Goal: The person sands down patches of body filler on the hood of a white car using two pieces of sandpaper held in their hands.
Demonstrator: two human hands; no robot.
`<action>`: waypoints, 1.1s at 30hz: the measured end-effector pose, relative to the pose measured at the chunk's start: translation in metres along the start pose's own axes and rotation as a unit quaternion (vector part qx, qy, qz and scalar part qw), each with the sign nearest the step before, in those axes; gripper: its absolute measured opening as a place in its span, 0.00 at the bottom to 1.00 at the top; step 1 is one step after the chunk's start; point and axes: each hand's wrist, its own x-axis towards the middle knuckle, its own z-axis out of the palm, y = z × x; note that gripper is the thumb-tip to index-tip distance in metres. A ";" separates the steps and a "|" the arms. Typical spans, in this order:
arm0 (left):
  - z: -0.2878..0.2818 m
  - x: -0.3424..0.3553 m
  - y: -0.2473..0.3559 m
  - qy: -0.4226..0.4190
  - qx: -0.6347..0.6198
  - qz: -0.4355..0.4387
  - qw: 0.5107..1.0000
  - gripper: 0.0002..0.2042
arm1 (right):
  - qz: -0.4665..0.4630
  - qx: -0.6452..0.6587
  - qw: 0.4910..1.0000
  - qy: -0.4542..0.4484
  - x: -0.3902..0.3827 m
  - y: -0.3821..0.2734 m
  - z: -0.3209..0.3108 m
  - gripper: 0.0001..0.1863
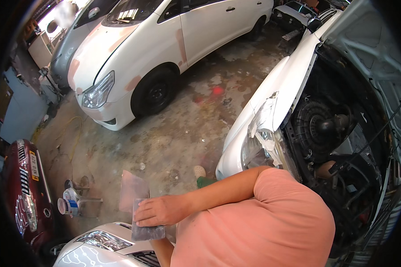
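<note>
My right arm reaches across in front of my salmon-coloured shirt. Its hand [158,211] is closed over a grey flat plate [149,232], fingers bent across its face. Just beyond, partly overlapped by the grey plate, is a thin pinkish flat sheet [133,189]. My left forearm [163,251] comes up from below toward the grey plate. The left hand itself is hidden behind the plate, so its grip does not show. Below both sits the front of a white car with its headlight [104,240].
A white van [142,58] with pinkish patches stands ahead. On the right is a white car with its hood [370,40] raised. A dark red car [35,196] is at left, near cans [69,204] on a small stand [91,208]. A beige shoe [200,171] shows on the stained floor.
</note>
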 end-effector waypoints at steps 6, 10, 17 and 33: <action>0.012 -0.003 -0.015 0.015 0.127 0.102 0.987 0.26 | 0.072 -0.013 0.996 0.044 -0.017 0.011 0.000 0.23; 0.043 -0.007 0.017 0.014 0.106 0.058 0.993 0.31 | 0.112 0.001 0.991 0.075 -0.027 0.018 -0.006 0.23; 0.052 -0.017 0.020 0.003 0.011 -0.020 1.000 0.31 | 0.160 -0.019 0.985 0.063 -0.040 0.024 -0.015 0.23; 0.067 0.084 0.011 -0.064 0.091 -0.057 0.992 0.29 | 0.240 0.004 0.962 0.133 -0.034 0.107 -0.047 0.25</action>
